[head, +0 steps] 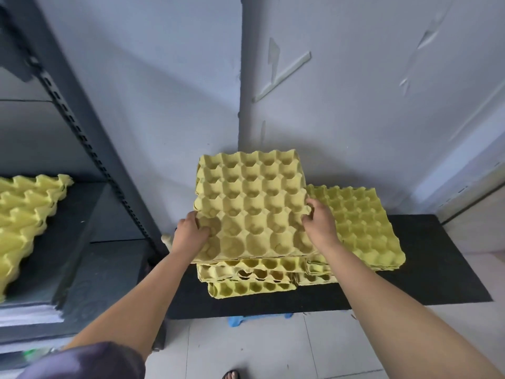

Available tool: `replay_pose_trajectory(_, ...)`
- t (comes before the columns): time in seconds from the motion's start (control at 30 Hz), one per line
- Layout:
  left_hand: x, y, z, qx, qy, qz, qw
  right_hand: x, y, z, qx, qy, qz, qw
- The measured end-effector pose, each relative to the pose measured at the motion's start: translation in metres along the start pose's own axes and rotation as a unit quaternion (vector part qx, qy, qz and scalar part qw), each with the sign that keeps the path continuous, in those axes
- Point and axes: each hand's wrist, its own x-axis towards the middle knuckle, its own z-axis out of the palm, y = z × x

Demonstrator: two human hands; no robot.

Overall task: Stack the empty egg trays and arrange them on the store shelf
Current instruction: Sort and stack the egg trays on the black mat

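Trays of yellow pulp fill my head-camera view. The top tray (251, 206) lies cups-up between both hands, over a rough pile (246, 274) of more trays on a black mat (437, 269) in the corner by the wall. The left hand (191, 231) grips its left edge, thumb in a cup and fingers curled at the rim, and the right hand (319, 225) pinches the right edge with curled fingers. Holding opposite sides makes sense to me: the tray is wide and thin, and a hold at both edges keeps it level so its cups can settle squarely into those below. I cannot tell whether it rests on the pile or hovers just above it. The layers beneath are offset, some poking out toward me, so I judge the step in hand to be nesting and squaring the stack before any lift. A second, lower pile (360, 225) lies just to the right, partly behind the right wrist. At the left stands the dark metal shelf (90, 214), with yellow trays (24, 214) already lying on one board, which I take as the destination. It is near, so the carry should be a short swing left. The risk I see is loose lower layers sliding out.
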Motion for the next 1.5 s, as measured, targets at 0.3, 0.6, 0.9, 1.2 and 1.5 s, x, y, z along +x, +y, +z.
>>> replay_pose_trajectory(0.3,-0.09,-0.011,-0.036,-0.035,0.072,0.001,0.997,-0.067,-0.019,-0.021,0.018,0.0,-0.064,0.998)
replay_pose_trajectory(0.6,-0.184,-0.069,-0.115,-0.077,0.154,-0.044,0.984,-0.142,-0.091,0.002,0.042,-0.056,-0.145,0.987)
replay_pose_trajectory(0.9,-0.237,-0.184,-0.235,-0.096,0.23,-0.09,0.964,-0.219,-0.218,0.105,0.078,-0.129,-0.208,0.966)
replay_pose_trajectory(1.2,-0.24,-0.311,-0.372,-0.13,0.257,-0.145,0.947,-0.302,-0.344,0.224,0.103,-0.159,-0.226,0.956)
replay_pose_trajectory(1.5,-0.195,-0.402,-0.468,-0.175,0.276,-0.195,0.925,-0.327,-0.449,0.332,0.11,-0.19,-0.219,0.951)
